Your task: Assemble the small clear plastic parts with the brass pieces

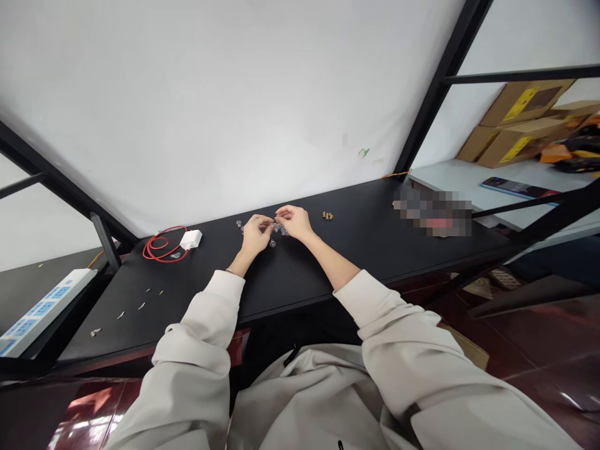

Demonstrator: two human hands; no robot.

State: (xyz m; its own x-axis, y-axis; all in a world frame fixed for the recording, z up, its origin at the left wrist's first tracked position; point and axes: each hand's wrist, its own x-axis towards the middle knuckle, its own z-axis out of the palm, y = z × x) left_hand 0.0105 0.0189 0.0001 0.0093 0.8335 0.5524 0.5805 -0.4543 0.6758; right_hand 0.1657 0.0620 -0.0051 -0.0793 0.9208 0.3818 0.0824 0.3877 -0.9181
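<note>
My left hand point(257, 234) is over the middle of the black tabletop, thumb and fingers closed in a pinch. Facing it, almost touching its fingertips, my right hand point(294, 222) is pinched too. Whatever they hold is too small to make out. Several small clear pieces, which look like tiny glass bottles, lie around the fingers. One clear piece point(272, 243) sits just in front of the hands, and another clear piece point(239, 224) is left of my left hand. Right of my right hand is a small group of light-brown corks point(327, 215).
A white charger plug point(191, 239) with a coiled red cable point(152, 247) lies to the left. Small scraps point(141, 305) are scattered at front left. A pixelated patch covers something at the table's right end. Black metal frame posts point(434, 87) and a white wall bound the table.
</note>
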